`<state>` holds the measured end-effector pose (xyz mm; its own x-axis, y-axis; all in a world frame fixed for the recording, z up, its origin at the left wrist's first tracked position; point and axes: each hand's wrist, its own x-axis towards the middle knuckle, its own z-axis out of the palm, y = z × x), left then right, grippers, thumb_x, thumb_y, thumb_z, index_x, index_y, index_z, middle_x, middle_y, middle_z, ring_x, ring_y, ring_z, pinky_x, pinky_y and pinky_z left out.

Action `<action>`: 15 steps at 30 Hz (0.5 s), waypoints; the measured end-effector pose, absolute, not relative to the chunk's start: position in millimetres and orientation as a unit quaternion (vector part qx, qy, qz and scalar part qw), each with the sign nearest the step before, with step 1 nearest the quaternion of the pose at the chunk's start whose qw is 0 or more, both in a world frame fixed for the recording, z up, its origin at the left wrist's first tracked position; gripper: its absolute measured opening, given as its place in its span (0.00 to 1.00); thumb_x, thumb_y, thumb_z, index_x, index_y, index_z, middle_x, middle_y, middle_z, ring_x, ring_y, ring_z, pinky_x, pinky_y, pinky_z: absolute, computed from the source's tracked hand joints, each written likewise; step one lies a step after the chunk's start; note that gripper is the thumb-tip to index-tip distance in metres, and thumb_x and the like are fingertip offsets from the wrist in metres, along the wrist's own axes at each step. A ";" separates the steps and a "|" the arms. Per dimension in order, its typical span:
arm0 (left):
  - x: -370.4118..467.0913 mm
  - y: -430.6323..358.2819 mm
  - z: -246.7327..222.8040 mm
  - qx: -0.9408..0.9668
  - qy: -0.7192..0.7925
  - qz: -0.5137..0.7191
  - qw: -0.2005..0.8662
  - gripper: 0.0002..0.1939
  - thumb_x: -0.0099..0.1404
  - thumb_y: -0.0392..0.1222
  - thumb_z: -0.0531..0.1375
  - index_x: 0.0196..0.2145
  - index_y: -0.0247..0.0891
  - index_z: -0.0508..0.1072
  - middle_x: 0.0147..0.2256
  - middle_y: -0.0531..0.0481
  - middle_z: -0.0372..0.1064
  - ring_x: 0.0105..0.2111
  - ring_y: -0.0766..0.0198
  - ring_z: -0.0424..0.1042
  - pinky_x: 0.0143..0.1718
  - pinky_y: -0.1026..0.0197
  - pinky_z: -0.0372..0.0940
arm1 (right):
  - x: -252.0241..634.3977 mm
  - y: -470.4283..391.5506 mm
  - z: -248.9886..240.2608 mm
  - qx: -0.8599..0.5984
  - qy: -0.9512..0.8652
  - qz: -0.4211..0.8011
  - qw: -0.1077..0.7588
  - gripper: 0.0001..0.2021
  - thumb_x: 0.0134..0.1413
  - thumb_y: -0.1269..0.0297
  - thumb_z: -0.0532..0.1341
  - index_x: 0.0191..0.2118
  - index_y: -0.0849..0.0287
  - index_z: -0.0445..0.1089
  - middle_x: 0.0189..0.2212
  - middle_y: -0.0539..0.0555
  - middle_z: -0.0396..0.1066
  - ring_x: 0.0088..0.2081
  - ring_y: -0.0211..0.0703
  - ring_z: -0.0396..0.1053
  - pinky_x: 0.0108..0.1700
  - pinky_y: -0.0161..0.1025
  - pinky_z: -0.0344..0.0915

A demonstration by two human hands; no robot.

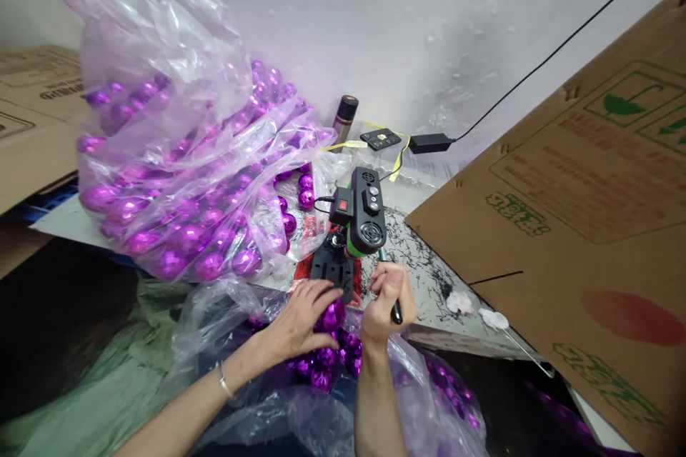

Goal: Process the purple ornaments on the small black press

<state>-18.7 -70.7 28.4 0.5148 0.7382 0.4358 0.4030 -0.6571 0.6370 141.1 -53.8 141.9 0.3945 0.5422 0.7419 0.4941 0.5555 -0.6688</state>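
Note:
My left hand (300, 318) is curled around a shiny purple ball (333, 315), its fingers over the top and its thumb below. More purple balls (321, 375) lie under it in an open clear plastic bag (429, 400). In a closed fist, my right hand (390, 296) grips a slim tool with a black handle (396, 313); its greenish upper part points toward the machine, and its kind is unclear. Just beyond both hands stands a small black machine (367, 211) with round vents, knobs and a red switch, beside a slotted black base plate (335, 268).
A large clear bag of purple balls (182, 186) fills the left. A printed cardboard box (579, 214) leans in from the right, another box (37, 114) at far left. Behind the machine are a dark spray can (346, 118), a power adapter (430, 143) and black scraps (423, 264).

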 end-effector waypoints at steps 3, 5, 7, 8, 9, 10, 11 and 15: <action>-33.7 -77.2 43.8 0.863 0.293 0.326 0.252 0.47 0.63 0.69 0.73 0.70 0.42 0.70 0.59 0.33 0.78 0.59 0.40 0.79 0.62 0.40 0.75 | 140.7 -55.1 129.1 -0.458 -0.560 0.014 0.690 0.21 0.78 0.62 0.55 0.27 0.55 0.64 0.25 0.46 0.68 0.28 0.36 0.68 0.31 0.37 0.62; -42.4 -57.0 58.8 0.840 0.327 0.360 0.241 0.33 0.74 0.64 0.66 0.68 0.43 0.74 0.58 0.36 0.80 0.57 0.45 0.80 0.60 0.43 0.76 | 140.6 -54.5 125.1 -0.454 -0.560 0.010 0.693 0.21 0.78 0.63 0.55 0.27 0.55 0.64 0.25 0.46 0.67 0.28 0.37 0.68 0.31 0.38 0.62; -52.6 -21.4 72.8 0.792 0.414 0.408 0.187 0.21 0.82 0.54 0.56 0.64 0.44 0.77 0.56 0.39 0.81 0.57 0.48 0.80 0.61 0.43 0.75 | 141.0 -53.5 125.0 -0.451 -0.561 0.007 0.693 0.22 0.78 0.62 0.55 0.26 0.54 0.64 0.24 0.47 0.66 0.27 0.37 0.67 0.30 0.38 0.61; -58.8 -1.1 77.8 0.764 0.468 0.416 0.151 0.20 0.83 0.49 0.53 0.63 0.43 0.77 0.56 0.39 0.81 0.57 0.47 0.79 0.63 0.42 0.73 | 141.3 -53.2 125.5 -0.449 -0.563 0.005 0.694 0.22 0.78 0.62 0.55 0.26 0.54 0.63 0.23 0.47 0.65 0.26 0.38 0.66 0.29 0.39 0.61; -65.5 18.9 80.9 0.749 0.509 0.407 0.120 0.19 0.82 0.46 0.54 0.62 0.42 0.77 0.54 0.38 0.81 0.56 0.46 0.79 0.63 0.41 0.72 | 141.6 -52.9 126.0 -0.446 -0.565 0.004 0.694 0.22 0.78 0.62 0.55 0.26 0.54 0.63 0.23 0.47 0.65 0.26 0.38 0.66 0.29 0.39 0.61; -72.5 37.5 82.0 0.750 0.538 0.370 0.103 0.18 0.80 0.44 0.56 0.61 0.40 0.78 0.53 0.37 0.81 0.55 0.45 0.79 0.63 0.40 0.71 | 142.0 -52.8 126.0 -0.446 -0.566 0.002 0.694 0.22 0.77 0.62 0.55 0.26 0.54 0.64 0.23 0.47 0.65 0.26 0.39 0.67 0.29 0.39 0.61; -79.3 53.7 81.3 0.756 0.561 0.325 0.091 0.17 0.77 0.44 0.59 0.58 0.39 0.78 0.50 0.35 0.81 0.54 0.43 0.78 0.62 0.39 0.71 | 142.2 -52.8 125.7 -0.447 -0.566 0.002 0.692 0.22 0.77 0.63 0.55 0.26 0.54 0.64 0.23 0.47 0.66 0.26 0.39 0.67 0.29 0.39 0.62; -95.1 90.5 68.6 0.789 0.579 0.193 0.068 0.18 0.64 0.48 0.73 0.49 0.42 0.81 0.46 0.36 0.82 0.51 0.38 0.77 0.58 0.38 0.69 | 141.9 -52.9 122.3 -0.449 -0.567 0.007 0.691 0.22 0.78 0.63 0.54 0.26 0.55 0.64 0.24 0.47 0.67 0.26 0.38 0.68 0.30 0.39 0.63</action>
<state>-95.1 90.5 68.6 0.2548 0.9402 0.2261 0.8877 -0.3201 0.3308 141.9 -52.9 122.3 0.3575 0.5183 0.7769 0.4995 0.5968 -0.6280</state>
